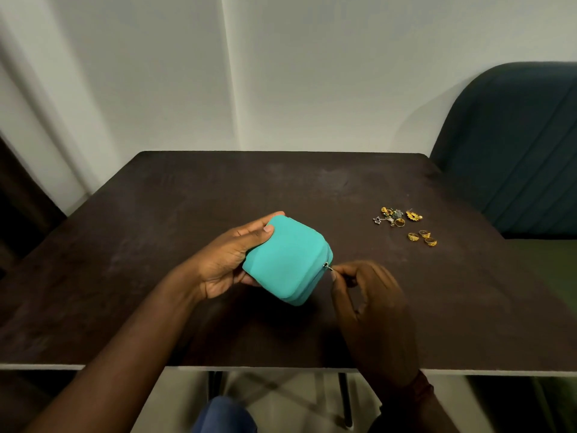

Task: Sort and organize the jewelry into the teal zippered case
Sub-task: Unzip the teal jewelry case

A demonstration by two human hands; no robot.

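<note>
The teal zippered case [285, 260] is closed and held a little above the dark table [193, 195], tilted toward me. My left hand [228, 260] grips its left side, thumb on the lid and fingers underneath. My right hand [365, 285] pinches the small metal zipper pull [327, 267] at the case's right edge. A small heap of jewelry [394, 216], gold and silver pieces, lies on the table at the right. Three gold rings [423, 237] sit just in front of that heap.
A dark teal upholstered chair [512, 145] stands against the table's far right corner. A pale wall rises behind the table. The table's near edge [281, 368] runs under my forearms, with thin metal legs and my knee visible below it.
</note>
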